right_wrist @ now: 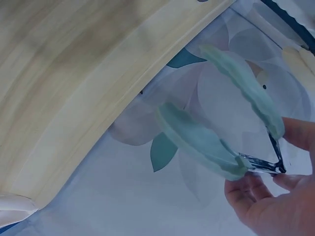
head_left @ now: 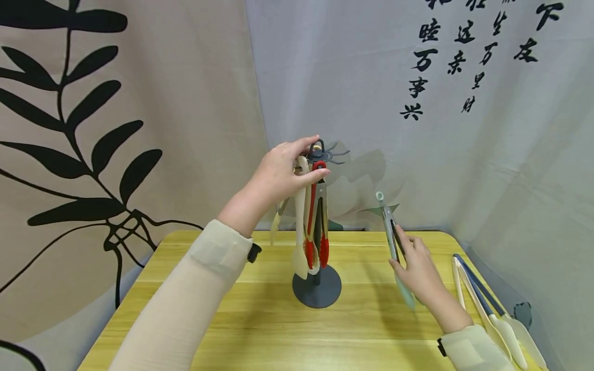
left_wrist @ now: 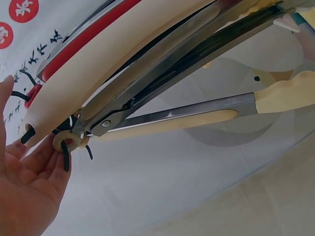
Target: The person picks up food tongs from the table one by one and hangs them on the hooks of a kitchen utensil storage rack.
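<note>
A dark grey utensil stand (head_left: 320, 294) stands on the table, with red-tipped tongs (head_left: 325, 251), a cream long-handled utensil (head_left: 300, 226) and other utensils hanging from its hooks. My left hand (head_left: 282, 167) grips the top of this stand, index finger up by the top loop and thumb across the front. In the left wrist view, cream-ended tongs (left_wrist: 285, 93) hang by a ring on a hook close to the fingers. To the right of the stand, my right hand (head_left: 419, 268) holds mint-green tongs (right_wrist: 197, 145), ring end up, their two arms spread apart.
Several white and blue-handled utensils (head_left: 508, 322) lie along the right side of the wooden table (head_left: 260, 330). Free hooks (head_left: 341, 153) stick out on the stand's right side. A printed curtain (head_left: 199, 103) hangs behind the table.
</note>
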Motion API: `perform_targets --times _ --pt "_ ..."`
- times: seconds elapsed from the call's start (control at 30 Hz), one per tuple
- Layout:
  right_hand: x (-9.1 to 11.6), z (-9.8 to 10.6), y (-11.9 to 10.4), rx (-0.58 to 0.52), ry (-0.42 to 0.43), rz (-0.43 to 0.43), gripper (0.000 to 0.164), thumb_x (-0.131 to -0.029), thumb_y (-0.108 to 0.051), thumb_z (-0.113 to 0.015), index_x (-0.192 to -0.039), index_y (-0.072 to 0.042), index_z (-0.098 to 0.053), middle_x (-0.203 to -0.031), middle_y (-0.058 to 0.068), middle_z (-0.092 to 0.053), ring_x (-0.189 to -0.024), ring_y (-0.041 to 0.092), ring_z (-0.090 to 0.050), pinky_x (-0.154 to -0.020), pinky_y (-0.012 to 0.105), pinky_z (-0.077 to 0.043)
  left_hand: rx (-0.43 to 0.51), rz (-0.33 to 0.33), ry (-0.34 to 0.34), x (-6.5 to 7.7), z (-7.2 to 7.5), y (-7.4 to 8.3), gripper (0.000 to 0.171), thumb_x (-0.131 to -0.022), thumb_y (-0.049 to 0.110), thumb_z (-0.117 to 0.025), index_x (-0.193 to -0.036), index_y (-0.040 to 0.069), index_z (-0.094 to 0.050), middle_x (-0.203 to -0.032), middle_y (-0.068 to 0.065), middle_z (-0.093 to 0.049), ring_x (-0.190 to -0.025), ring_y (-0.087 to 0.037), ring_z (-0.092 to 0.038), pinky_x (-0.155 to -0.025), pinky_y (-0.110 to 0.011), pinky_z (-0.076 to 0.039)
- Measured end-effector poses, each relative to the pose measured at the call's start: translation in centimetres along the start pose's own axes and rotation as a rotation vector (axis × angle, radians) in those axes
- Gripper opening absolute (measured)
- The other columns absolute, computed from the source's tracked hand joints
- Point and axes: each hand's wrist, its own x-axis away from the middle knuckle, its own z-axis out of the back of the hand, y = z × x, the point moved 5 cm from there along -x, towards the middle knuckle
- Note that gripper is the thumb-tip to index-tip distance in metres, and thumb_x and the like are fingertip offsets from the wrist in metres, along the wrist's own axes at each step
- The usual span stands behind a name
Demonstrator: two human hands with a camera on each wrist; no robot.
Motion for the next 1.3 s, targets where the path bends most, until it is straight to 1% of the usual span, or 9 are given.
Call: perform_targets --times 0.2,0.4,0.57,0.7,0.93,1.1,1.3 --pt "-0.2 0.2 -0.8 -0.022 0.054 0.039 0.087 -0.081 -0.01 -0.073 -0.152 -0.013 -0.022 -0.122 0.026 -0.045 -0.099 0.038 -0.049 -0.077 0.051 -0.044 0.004 0.001 -0.001 0.0 -0.1 0.0 0.072 -0.082 0.053 -0.066 -0.145 0.03 -0.038 -0.124 0.001 -0.056 -0.101 -0.016 -0.048 -0.088 -0.033 -0.044" --pt "-0.3 0.1 -1.5 -0.054 0.095 0.066 0.087 -0.08 -0.011 -0.073 -0.152 -0.016 -0.023 -0.125 0.024 -0.044 -0.106 0.04 -0.047 -0.082 0.055 -0.043 0.008 -0.001 0.003 0.0 -0.1 0.0 0.072 -0.083 0.052 -0.066 -0.145 0.029 -0.039 -0.124 0.001 -0.056 -0.102 -0.016 -0.048 -0.089 -0.033 -0.044" --pt "-0.4 0.2 -2.4 -0.064 0.144 0.117 0.087 -0.079 -0.011 -0.075 -0.151 -0.014 -0.026 -0.123 0.021 -0.045 -0.103 0.037 -0.048 -0.08 0.051 -0.043 0.009 0.0 0.001 0.0 -0.1 0.1 0.072 -0.083 0.052 -0.066 -0.145 0.029 -0.039 -0.124 0.001 -0.056 -0.102 -0.016 -0.048 -0.09 -0.033 -0.044" --pt "-0.5 0.4 -3.2 -0.082 0.176 0.149 0.087 -0.078 -0.01 -0.076 -0.15 -0.014 -0.027 -0.123 0.02 -0.045 -0.106 0.036 -0.047 -0.08 0.05 -0.044 0.008 0.004 0.0 0.0 -0.1 0.0 0.072 -0.082 0.052 -0.066 -0.145 0.03 -0.039 -0.125 0.001 -0.056 -0.105 -0.016 -0.049 -0.092 -0.034 -0.045" --pt "-0.6 0.8 -4.6 -0.121 0.201 0.178 0.088 -0.079 -0.01 -0.075 -0.151 -0.019 -0.025 -0.125 0.021 -0.044 -0.108 0.036 -0.047 -0.083 0.052 -0.045 0.008 0.01 -0.003 0.0 -0.1 -0.1 0.072 -0.082 0.053 -0.066 -0.145 0.03 -0.038 -0.125 0.001 -0.056 -0.106 -0.017 -0.049 -0.092 -0.034 -0.045" --pt "-0.7 1.1 -5.5 -0.149 0.222 0.202 0.088 -0.079 -0.008 -0.075 -0.151 -0.018 -0.026 -0.127 0.022 -0.043 -0.111 0.037 -0.045 -0.088 0.053 -0.044 0.005 0.008 -0.001 0.0 -0.1 0.0 0.072 -0.082 0.052 -0.066 -0.145 0.03 -0.038 -0.126 0.001 -0.056 -0.106 -0.017 -0.049 -0.091 -0.034 -0.045" --pt "-0.8 1.4 -6.3 -0.174 0.247 0.231 0.09 -0.077 -0.006 -0.076 -0.151 -0.017 -0.026 -0.127 0.02 -0.043 -0.111 0.034 -0.046 -0.089 0.05 -0.043 0.001 0.003 0.004 0.0 -0.1 0.0 0.071 -0.083 0.051 -0.067 -0.145 0.03 -0.038 -0.126 0.001 -0.057 -0.107 -0.017 -0.049 -0.092 -0.034 -0.045"
